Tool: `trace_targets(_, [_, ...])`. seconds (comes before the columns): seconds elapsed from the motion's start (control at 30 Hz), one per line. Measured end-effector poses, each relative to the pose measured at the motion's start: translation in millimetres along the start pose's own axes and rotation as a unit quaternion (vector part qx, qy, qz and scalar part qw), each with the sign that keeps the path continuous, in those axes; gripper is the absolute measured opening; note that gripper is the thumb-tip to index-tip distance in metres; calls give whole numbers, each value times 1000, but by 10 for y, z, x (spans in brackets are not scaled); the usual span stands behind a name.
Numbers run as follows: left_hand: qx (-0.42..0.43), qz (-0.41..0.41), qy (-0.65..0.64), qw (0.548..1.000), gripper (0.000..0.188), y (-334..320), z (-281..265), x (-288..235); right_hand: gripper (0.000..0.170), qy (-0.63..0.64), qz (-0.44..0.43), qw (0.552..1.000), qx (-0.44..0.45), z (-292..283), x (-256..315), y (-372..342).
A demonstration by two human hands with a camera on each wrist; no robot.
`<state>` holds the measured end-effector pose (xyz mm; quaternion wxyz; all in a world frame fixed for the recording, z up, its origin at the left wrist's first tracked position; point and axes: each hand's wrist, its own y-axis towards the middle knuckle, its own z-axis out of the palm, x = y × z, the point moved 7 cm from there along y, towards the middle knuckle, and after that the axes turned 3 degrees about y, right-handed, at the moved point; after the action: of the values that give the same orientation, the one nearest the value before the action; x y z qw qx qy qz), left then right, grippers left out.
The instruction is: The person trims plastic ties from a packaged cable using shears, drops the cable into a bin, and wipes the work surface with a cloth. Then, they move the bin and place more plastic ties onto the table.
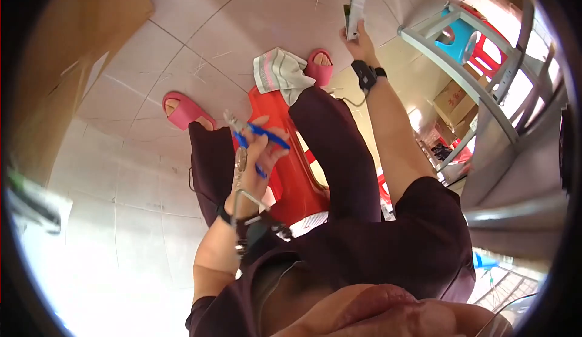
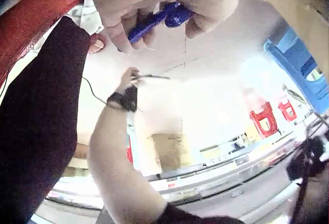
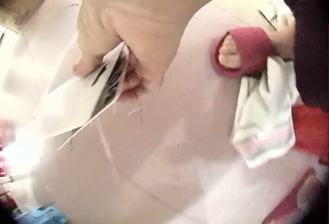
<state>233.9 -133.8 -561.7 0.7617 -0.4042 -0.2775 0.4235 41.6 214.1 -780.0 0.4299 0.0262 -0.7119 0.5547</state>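
My left hand (image 1: 257, 155) grips blue-handled pliers (image 1: 271, 137) above the red stool, their grey metal head pointing up and left. In the left wrist view the fingers wrap round a blue handle (image 2: 154, 26). Out ahead on the right, my right hand (image 1: 362, 43) holds a thin, flat white package (image 1: 359, 3) with a dark part along one side. The right wrist view shows the thumb on its white face (image 3: 77, 103), fingers behind, and dark print on an inner side (image 3: 114, 82). Its exact kind I cannot tell.
A red plastic stool (image 1: 297, 191) stands between the legs, a striped cloth (image 1: 280, 73) over its far end. Pink slippers (image 1: 182, 111) are on the tiled floor (image 1: 224, 21), among thin scraps. To the right are a grey metal frame (image 1: 448, 61), a blue stool (image 1: 456, 37) and a cardboard box (image 1: 454, 101).
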Motion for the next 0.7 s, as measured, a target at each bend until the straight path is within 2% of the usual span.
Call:
trace_targets(0.03, [6,5,-3,1000,43,43,-33,29,42,142,122,978,93,246,-56,-247])
trace_targets(0.07, [2,16,-9,1000,43,76,-78,46,38,275,242,912,183,524,-68,-579])
trace_targets(0.1, [-5,28,-13,1000,43,95,-133,44,38,272,244,911,189,714,-15,-871])
trace_targets(0.13, [-6,35,-16,999,43,101,-162,48,37,322,301,868,231,1046,29,-1284])
trace_targets(0.2, [85,85,-37,992,44,44,-57,38,36,412,405,758,302,1567,219,-2139])
trace_targets(0.23, [85,92,-37,991,44,-17,-112,104,36,410,409,756,307,1684,302,-2464])
trace_targets(0.3, [109,54,12,993,45,-201,-138,230,30,391,417,755,321,1966,449,-3085])
trace_targets(0.37, [136,66,8,988,44,-601,-56,185,27,377,433,741,349,2215,606,-3736])
trace_targets(0.4, [161,69,3,985,44,-875,22,102,27,235,359,848,312,2184,666,-3923])
trace_targets(0.43, [154,102,7,983,44,-1136,65,-36,32,85,267,921,272,2246,714,-4083])
trace_targets(0.47, [168,131,-2,977,43,-1417,163,-205,32,83,278,907,306,2624,767,-4497])
trace_targets(0.53, [177,196,-6,964,43,-2022,199,-667,29,-33,44,940,338,3391,1201,-5269])
trace_targets(0.57, [171,225,4,959,43,-2297,228,-813,29,-33,47,930,364,3708,1220,-5492])
trace_targets(0.6, [168,248,14,954,42,-2547,276,-936,36,-114,-124,903,396,4103,1420,-5664])
trace_targets(0.63, [165,268,23,949,42,-2761,319,-1048,43,-185,-294,844,408,4483,1587,-5882])
trace_targets(0.7, [156,292,24,943,41,-3207,268,-1151,40,-222,-350,803,428,5062,1509,-6265])
